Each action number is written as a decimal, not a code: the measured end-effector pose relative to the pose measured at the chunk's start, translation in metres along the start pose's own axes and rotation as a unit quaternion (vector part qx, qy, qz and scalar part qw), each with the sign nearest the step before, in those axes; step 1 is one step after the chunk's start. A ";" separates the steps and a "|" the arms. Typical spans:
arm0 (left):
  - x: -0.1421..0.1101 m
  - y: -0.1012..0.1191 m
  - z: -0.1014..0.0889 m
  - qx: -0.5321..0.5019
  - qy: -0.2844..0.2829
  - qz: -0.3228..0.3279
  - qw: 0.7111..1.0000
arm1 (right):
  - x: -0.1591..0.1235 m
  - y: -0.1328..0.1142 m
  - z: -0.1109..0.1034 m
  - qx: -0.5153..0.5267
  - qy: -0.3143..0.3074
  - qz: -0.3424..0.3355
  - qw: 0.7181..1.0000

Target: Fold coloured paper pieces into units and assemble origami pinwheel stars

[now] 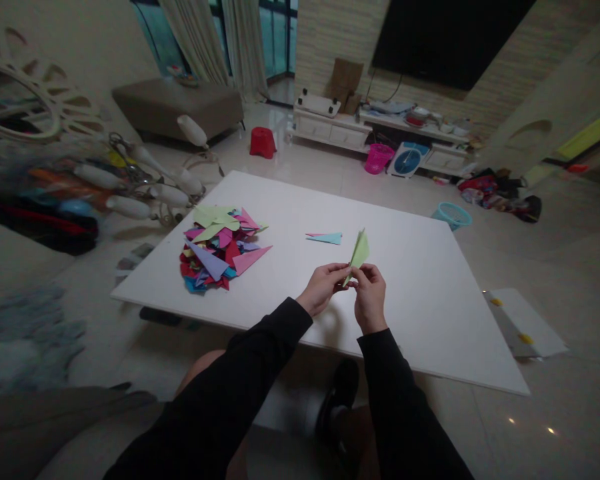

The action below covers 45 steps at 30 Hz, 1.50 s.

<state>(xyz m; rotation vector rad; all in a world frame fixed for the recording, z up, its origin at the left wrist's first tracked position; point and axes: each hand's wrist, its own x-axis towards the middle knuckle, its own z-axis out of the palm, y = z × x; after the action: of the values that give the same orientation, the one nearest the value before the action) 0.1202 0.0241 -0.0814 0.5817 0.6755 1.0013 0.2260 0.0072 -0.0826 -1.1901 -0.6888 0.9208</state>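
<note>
A pale green folded paper piece (361, 249), pointed like a paper plane, is held up over the white table (420, 300). My left hand (324, 287) pinches its lower end from the left. From the right, my right hand (371, 293) grips the same end, fingers curled in. Just beyond my left hand lies a folded paper piece in light blue and pink (325, 238), flat on the tabletop. A heap of folded coloured papers (225, 247), in green, pink, purple, red and blue, sits on the table's left part.
Left of the table stands a lamp with several white shades (167, 195). Past the far edge are a red stool (263, 143), a pink basket (379, 159) and a blue fan (409, 159). A turquoise basket (453, 214) stands by the far right corner.
</note>
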 end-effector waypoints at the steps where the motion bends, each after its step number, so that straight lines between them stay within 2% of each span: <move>1: -0.001 0.000 0.000 0.001 0.004 0.001 1.000 | -0.001 0.000 0.001 -0.001 0.004 -0.003 1.000; 13: -0.004 0.004 0.003 0.063 0.027 0.010 0.998 | -0.003 0.003 0.004 -0.020 0.036 -0.021 0.999; 21: -0.001 0.003 0.002 0.080 0.037 0.016 0.996 | -0.002 0.003 0.004 -0.028 0.025 -0.019 0.999; 27: -0.001 0.003 -0.002 0.096 0.111 0.058 0.987 | -0.001 0.001 0.001 -0.068 0.069 -0.031 0.995; 30: -0.003 0.005 -0.001 0.089 0.129 0.071 0.985 | -0.001 0.000 0.000 -0.078 0.075 -0.030 0.994; 45: -0.002 0.004 -0.001 0.106 0.119 0.064 0.985 | -0.004 0.000 0.002 -0.062 0.050 -0.002 0.997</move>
<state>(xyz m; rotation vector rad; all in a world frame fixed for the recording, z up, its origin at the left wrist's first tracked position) 0.1167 0.0241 -0.0789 0.7045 0.9750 1.1370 0.2225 0.0050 -0.0820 -1.3341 -0.6751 0.8185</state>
